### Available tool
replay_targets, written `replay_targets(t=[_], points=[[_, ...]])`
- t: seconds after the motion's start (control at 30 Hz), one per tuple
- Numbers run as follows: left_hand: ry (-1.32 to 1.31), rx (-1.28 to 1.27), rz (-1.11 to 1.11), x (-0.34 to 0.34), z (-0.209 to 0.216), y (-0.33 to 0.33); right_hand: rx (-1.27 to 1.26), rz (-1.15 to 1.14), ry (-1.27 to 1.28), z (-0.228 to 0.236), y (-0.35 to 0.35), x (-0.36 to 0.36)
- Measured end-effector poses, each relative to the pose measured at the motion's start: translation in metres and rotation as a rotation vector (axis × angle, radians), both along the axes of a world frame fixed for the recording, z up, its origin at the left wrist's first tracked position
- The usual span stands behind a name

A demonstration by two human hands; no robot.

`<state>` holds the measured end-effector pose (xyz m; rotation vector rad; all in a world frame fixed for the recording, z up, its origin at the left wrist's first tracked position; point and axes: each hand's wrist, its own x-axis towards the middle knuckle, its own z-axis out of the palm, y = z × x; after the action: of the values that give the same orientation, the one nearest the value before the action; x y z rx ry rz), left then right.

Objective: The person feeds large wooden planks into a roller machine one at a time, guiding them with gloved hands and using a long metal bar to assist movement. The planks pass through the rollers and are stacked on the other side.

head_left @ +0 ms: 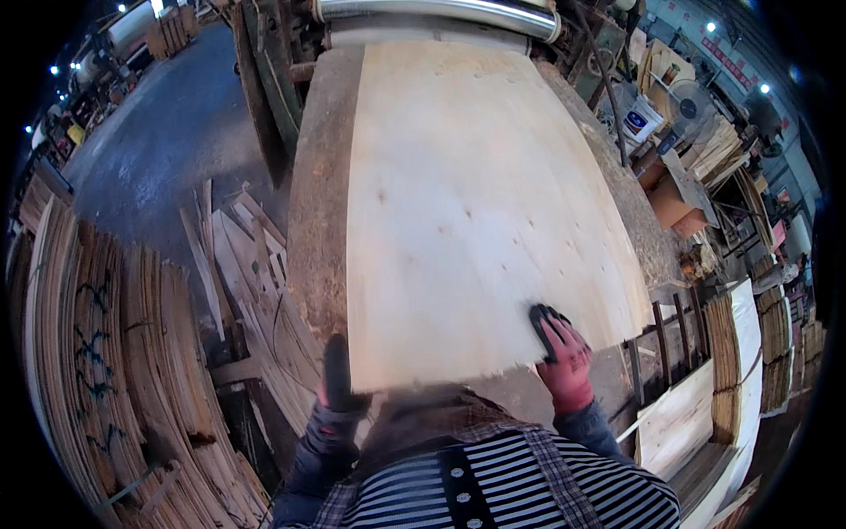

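A broad pale wood veneer sheet (476,203) lies over a worn brown table (317,194), its far end close to the metal rollers (441,11). My right hand (566,361), in a pink glove with black fingertips, rests on the sheet near its ragged front edge, fingers stretched out and slightly spread. At the near left corner, my left hand (338,381) is set against the sheet's side edge. Its dark-tipped fingers extend straight up along that edge, and its palm is partly hidden.
Bundled veneer strips (132,353) stand at the left, beside loose wood scraps (256,273). To the right are a fan (692,104), a white bucket (641,119), cardboard boxes (674,194) and stacked veneer (724,366). A grey floor aisle (176,123) runs along the far left.
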<state>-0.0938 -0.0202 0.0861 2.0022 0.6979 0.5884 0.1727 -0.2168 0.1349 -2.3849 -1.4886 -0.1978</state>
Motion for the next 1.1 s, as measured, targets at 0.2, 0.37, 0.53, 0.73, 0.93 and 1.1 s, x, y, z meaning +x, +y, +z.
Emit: replay_targets(t=[0.2,0.37,0.53,0.73,0.93,1.1], points=[[0.207,-0.159,0.295,0.058,-0.153,-0.002,-0.067,0.043,0.068,-0.034,0.120,0.085],[0.333,-0.317,0.372,0.077,-0.124,-0.001,0.043,0.070,0.084,-0.043,0.209,0.143],[0.227,-0.114,0.282,0.045,-0.181,0.007,0.117,0.103,-0.067,-0.079,0.302,0.195],[0.300,-0.122,0.315,0.063,-0.133,-0.001,0.178,0.106,-0.128,-0.074,0.301,0.173],[0.134,0.015,0.248,0.069,-0.085,0.001,0.073,0.232,0.024,-0.065,0.156,0.114],[-0.212,-0.753,0.052,0.087,-0.025,0.001,-0.082,0.168,0.161,-0.066,0.037,0.068]])
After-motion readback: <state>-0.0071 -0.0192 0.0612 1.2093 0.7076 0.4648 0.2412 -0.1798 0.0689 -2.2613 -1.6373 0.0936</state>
